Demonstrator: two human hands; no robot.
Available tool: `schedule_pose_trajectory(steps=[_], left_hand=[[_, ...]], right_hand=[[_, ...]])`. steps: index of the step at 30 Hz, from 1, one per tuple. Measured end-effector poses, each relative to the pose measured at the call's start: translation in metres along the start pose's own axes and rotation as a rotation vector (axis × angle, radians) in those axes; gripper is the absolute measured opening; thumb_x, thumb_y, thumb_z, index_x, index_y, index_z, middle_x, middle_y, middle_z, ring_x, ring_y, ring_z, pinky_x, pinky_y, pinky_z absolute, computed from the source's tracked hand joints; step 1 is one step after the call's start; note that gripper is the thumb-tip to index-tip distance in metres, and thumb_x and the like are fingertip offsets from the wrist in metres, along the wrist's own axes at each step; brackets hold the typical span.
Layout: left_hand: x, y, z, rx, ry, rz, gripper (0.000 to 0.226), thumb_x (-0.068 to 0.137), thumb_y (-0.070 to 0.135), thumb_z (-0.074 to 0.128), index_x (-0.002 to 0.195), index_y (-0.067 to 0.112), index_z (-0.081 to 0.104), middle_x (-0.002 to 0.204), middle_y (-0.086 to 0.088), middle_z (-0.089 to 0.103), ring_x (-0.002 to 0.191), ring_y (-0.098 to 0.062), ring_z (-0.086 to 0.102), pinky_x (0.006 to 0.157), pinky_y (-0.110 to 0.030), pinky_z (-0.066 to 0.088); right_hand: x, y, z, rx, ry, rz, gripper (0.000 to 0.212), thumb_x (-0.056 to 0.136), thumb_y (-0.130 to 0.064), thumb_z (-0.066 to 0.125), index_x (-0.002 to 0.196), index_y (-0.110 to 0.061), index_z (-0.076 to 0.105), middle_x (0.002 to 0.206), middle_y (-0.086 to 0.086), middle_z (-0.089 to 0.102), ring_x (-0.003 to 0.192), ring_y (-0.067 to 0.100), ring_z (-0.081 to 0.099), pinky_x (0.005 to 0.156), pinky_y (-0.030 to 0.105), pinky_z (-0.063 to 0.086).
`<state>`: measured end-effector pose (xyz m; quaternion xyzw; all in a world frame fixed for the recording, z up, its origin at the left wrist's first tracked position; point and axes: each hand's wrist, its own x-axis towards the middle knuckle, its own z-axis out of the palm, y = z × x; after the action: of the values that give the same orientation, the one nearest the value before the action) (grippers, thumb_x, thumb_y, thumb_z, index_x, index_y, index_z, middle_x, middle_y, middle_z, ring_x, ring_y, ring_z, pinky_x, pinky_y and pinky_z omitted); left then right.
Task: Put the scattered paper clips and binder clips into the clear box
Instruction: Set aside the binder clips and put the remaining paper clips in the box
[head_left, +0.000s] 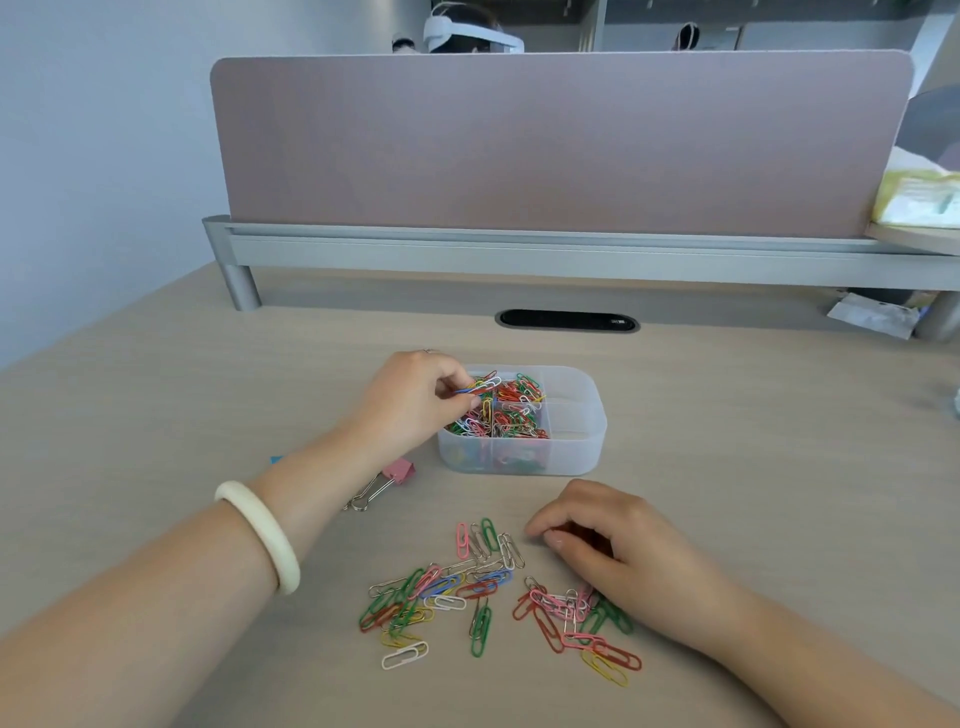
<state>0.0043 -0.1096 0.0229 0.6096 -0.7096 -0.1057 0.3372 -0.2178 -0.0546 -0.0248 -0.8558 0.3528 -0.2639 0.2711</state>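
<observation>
A clear box (576, 447) with dividers stands mid-table; its left compartments are heaped with coloured paper clips (511, 410), its right ones look bare. My left hand (410, 400) hovers over the box's left edge, fingers pinched on a few paper clips. Several loose paper clips (447, 592) lie scattered on the table in front of me. My right hand (613, 545) rests curled on the table beside the right-hand cluster (566, 618), fingertips down; whether it grips any clip is unclear. A pink binder clip (397, 473) lies partly under my left wrist.
A mauve divider panel (561, 145) on a grey rail closes the far side of the desk. A black cable slot (566, 319) sits behind the box. Another person's head shows above the panel. A yellow packet (919, 200) lies on a shelf at the right.
</observation>
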Motion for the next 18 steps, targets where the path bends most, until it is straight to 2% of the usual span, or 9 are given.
schedule_pose_trajectory(steps=[2,4,5,6,7,9,12,14,18], left_hand=[[0.000,-0.001,-0.004,0.004,0.003,0.014,0.003,0.074,0.014,0.071,0.074,0.012,0.069,0.072,0.001,0.063,0.062,-0.009,0.056,0.061,-0.018,0.044],[0.002,-0.002,-0.009,0.077,-0.011,0.055,0.005,0.073,0.013,0.072,0.074,0.010,0.068,0.068,0.009,0.054,0.058,-0.002,0.050,0.054,-0.009,0.036],[0.003,-0.002,-0.013,0.136,-0.036,0.071,0.006,0.073,0.013,0.072,0.076,0.009,0.069,0.067,0.012,0.049,0.058,-0.003,0.047,0.053,-0.010,0.034],[0.004,-0.001,-0.016,0.205,-0.079,0.081,0.007,0.073,0.014,0.071,0.078,0.009,0.069,0.067,0.012,0.046,0.060,-0.007,0.047,0.056,-0.016,0.035],[0.005,0.000,-0.019,0.276,-0.138,0.086,0.009,0.074,0.015,0.070,0.081,0.009,0.069,0.068,0.010,0.046,0.065,-0.011,0.048,0.060,-0.023,0.036],[0.006,0.004,-0.022,0.376,-0.254,0.096,0.011,0.077,0.018,0.067,0.084,0.010,0.070,0.072,0.006,0.049,0.075,-0.014,0.049,0.067,-0.026,0.039],[0.007,0.007,-0.023,0.341,-0.336,0.069,0.014,0.079,0.021,0.067,0.090,0.014,0.070,0.069,0.013,0.048,0.073,-0.011,0.049,0.061,-0.021,0.037],[0.008,0.004,-0.021,0.281,-0.309,0.053,0.012,0.079,0.018,0.067,0.090,0.015,0.070,0.070,0.013,0.050,0.067,-0.005,0.048,0.051,-0.005,0.032],[0.000,-0.001,-0.015,0.214,-0.233,0.070,0.007,0.080,0.017,0.066,0.082,0.015,0.072,0.070,0.014,0.051,0.063,0.003,0.046,0.053,-0.004,0.032]], right_hand=[[0.000,-0.001,0.000,0.000,0.000,0.002,0.019,0.088,-0.014,0.056,0.093,-0.029,0.067,0.087,-0.021,0.057,0.085,-0.002,0.055,0.072,0.007,0.037],[0.000,0.000,0.000,-0.001,-0.001,0.002,0.019,0.088,-0.015,0.056,0.093,-0.030,0.067,0.087,-0.019,0.058,0.085,0.001,0.055,0.072,0.008,0.038],[0.000,0.000,0.000,-0.002,-0.001,0.003,0.019,0.087,-0.016,0.056,0.093,-0.030,0.067,0.088,-0.018,0.058,0.085,0.003,0.056,0.072,0.008,0.038],[0.000,0.000,0.000,-0.004,0.001,0.005,0.019,0.087,-0.016,0.056,0.093,-0.031,0.066,0.088,-0.018,0.059,0.085,0.004,0.056,0.071,0.009,0.038],[0.000,0.000,0.000,-0.006,0.003,0.008,0.019,0.087,-0.016,0.056,0.092,-0.031,0.066,0.087,-0.018,0.058,0.085,0.004,0.056,0.071,0.009,0.038],[0.000,0.000,0.000,-0.006,0.007,0.014,0.019,0.087,-0.016,0.057,0.092,-0.032,0.066,0.087,-0.018,0.058,0.084,0.004,0.056,0.071,0.009,0.038],[0.000,0.000,0.000,-0.007,0.000,0.013,0.020,0.087,-0.015,0.057,0.092,-0.032,0.066,0.091,-0.018,0.058,0.086,0.003,0.056,0.072,0.009,0.039],[0.000,0.000,0.000,-0.012,0.001,0.010,0.020,0.087,-0.015,0.057,0.092,-0.033,0.066,0.092,-0.018,0.058,0.086,0.003,0.056,0.072,0.009,0.039],[-0.001,-0.001,0.000,-0.018,-0.001,0.011,0.019,0.087,-0.015,0.057,0.092,-0.031,0.066,0.089,-0.017,0.059,0.086,0.004,0.056,0.072,0.009,0.038]])
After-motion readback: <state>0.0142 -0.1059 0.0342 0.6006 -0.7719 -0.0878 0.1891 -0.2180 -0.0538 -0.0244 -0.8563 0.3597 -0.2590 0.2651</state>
